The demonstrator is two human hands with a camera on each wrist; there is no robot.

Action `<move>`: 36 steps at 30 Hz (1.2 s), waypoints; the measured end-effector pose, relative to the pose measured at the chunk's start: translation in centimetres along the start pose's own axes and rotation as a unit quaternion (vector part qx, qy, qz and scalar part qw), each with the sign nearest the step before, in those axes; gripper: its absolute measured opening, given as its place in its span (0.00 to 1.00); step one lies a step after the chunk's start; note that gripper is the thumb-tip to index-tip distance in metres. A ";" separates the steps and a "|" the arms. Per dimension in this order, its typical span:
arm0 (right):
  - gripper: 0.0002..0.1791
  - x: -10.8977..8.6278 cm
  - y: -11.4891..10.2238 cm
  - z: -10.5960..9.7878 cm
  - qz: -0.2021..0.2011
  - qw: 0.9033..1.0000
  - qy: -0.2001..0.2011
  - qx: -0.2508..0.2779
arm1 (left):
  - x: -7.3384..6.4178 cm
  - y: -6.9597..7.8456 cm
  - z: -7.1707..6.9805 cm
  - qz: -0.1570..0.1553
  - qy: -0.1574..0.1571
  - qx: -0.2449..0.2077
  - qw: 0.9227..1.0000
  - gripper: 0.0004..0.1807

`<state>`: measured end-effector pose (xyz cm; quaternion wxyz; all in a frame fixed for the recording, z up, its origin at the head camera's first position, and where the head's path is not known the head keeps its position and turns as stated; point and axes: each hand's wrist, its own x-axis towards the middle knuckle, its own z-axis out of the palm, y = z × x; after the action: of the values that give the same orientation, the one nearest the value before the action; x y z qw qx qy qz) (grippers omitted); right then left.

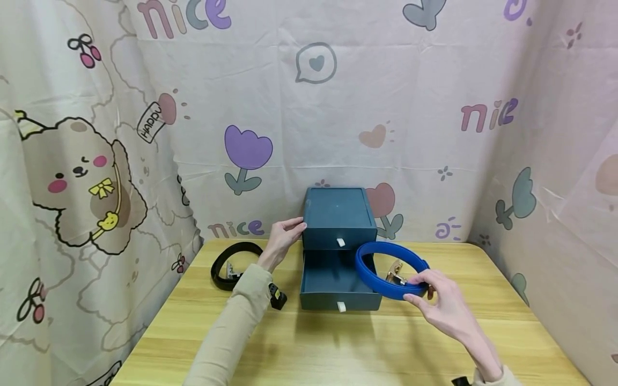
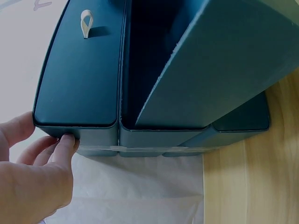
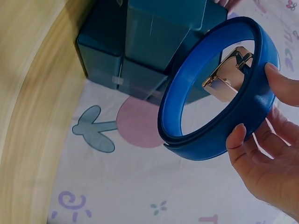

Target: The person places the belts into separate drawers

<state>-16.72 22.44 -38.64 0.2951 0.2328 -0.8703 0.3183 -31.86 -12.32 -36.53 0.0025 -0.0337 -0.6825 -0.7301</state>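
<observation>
A dark teal drawer box (image 1: 339, 209) stands at the back of the table, its top drawer closed. Below, an open drawer (image 1: 340, 302) juts forward, and its visible inside looks bare. My left hand (image 1: 281, 242) touches the box's left side near the top; in the left wrist view the thumb lies at the corner and the fingertips (image 2: 69, 138) press the side wall. My right hand (image 1: 441, 303) pinches a coiled blue belt (image 3: 217, 135) between thumb and fingers. The belt's gold buckle (image 3: 229, 74) shows inside the loop. In the head view the belt overlaps the drawer's right edge.
A coiled black belt (image 1: 217, 271) with a silver buckle (image 1: 230, 272) lies on the wooden table (image 1: 410, 354), left of the box. White loop pulls (image 1: 341, 306) sit on the drawer fronts. A printed curtain (image 1: 338, 123) hangs close behind and at both sides.
</observation>
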 end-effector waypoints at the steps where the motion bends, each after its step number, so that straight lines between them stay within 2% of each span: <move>1: 0.16 0.1 -0.1 0.1 -0.002 1.000 -0.003 0.001 | 0.0 0.0 0.0 -0.001 0.000 0.001 1.000 0.24; 20: 0.17 1.3 -1.7 2.4 -0.036 0.998 -0.050 0.025 | 0.1 -0.2 -0.1 0.000 0.003 0.003 1.000 0.24; 36: 0.12 2.7 -2.6 4.6 -0.057 0.993 -0.087 0.061 | 0.1 -0.1 0.0 0.000 0.004 -0.001 1.000 0.24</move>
<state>-18.80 16.84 -38.62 0.2205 0.3263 -0.8570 0.3324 -32.01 -12.26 -36.66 0.0050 -0.0308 -0.6818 -0.7309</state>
